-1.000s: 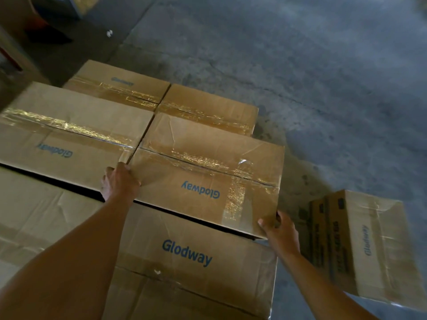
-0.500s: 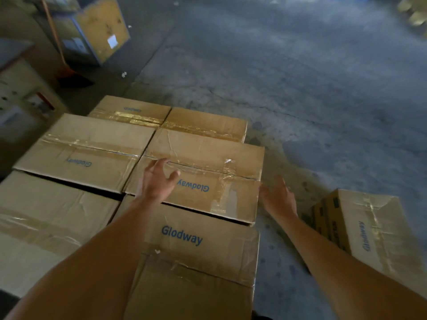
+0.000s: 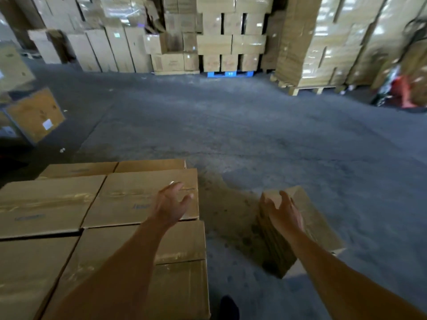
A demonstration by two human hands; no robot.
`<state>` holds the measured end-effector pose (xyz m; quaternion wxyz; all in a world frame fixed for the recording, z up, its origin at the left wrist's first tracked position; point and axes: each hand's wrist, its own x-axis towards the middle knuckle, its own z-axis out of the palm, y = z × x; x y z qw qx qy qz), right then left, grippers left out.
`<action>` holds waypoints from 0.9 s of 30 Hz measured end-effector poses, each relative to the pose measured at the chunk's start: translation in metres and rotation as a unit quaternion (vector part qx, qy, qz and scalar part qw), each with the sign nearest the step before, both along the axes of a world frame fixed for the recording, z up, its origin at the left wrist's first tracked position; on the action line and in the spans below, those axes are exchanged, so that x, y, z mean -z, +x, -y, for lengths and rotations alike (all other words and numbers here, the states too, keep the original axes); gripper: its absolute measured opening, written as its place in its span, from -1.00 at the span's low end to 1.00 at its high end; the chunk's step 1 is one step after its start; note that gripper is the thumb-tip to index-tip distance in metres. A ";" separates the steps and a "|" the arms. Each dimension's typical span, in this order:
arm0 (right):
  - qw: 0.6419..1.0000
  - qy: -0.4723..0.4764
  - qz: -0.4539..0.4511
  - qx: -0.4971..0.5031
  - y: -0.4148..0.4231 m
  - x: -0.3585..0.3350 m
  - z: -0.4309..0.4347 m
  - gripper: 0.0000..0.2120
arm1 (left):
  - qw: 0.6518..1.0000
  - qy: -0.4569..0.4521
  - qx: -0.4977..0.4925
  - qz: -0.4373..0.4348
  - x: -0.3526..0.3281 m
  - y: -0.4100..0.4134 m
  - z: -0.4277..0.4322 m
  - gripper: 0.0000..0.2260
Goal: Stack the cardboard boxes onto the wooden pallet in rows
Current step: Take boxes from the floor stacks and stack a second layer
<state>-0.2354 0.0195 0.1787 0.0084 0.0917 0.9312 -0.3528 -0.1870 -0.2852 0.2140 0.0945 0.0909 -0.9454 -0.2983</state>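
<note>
Clearly the loose box [image 3: 321, 229] lies lower right, just beyond the right hand [image 3: 283, 213], the nearer one; both hands spread, empty, left hand [image 3: 172, 204] over the stacked boxes [image 3: 57, 204].

Taped brown cardboard boxes [image 3: 115, 204] stacked flush in rows; lone box [image 3: 300, 229] tilted on floor nearby.

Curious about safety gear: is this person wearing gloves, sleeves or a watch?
No gloves: the left hand and right hand are bare. No sleeves, watch or wristband show on the arms either. Rings cannot be ruled out in this blurred frame.
</note>
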 end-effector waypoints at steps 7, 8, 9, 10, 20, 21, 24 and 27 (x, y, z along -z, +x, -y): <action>0.993 0.014 -0.019 0.113 0.020 -0.001 -0.106 -0.47 | 0.997 0.007 0.074 0.004 -0.020 -0.041 -0.099 -0.52; 0.991 0.006 -0.023 0.130 0.018 0.001 -0.118 -0.49 | 0.996 0.000 0.089 0.006 -0.020 -0.054 -0.112 -0.51; 0.989 0.000 -0.026 0.147 0.014 0.004 -0.130 -0.48 | 0.994 -0.012 0.104 0.008 -0.019 -0.069 -0.125 -0.50; 0.987 -0.004 -0.024 0.161 0.008 0.007 -0.143 -0.46 | 0.992 -0.022 0.120 0.010 -0.018 -0.085 -0.138 -0.49; 0.964 -0.043 0.024 0.260 -0.090 0.042 -0.275 -0.38 | 0.968 -0.039 0.245 0.048 0.023 -0.251 -0.302 -0.44; 0.963 -0.043 0.023 0.265 -0.100 0.044 -0.285 -0.38 | 0.965 -0.043 0.254 0.056 0.025 -0.262 -0.316 -0.43; 0.955 -0.054 0.042 0.287 -0.133 0.050 -0.313 -0.37 | 0.957 -0.052 0.272 0.080 0.036 -0.302 -0.347 -0.43; 0.945 -0.065 0.053 0.315 -0.160 0.068 -0.327 -0.37 | 0.947 -0.060 0.299 0.103 0.048 -0.342 -0.368 -0.43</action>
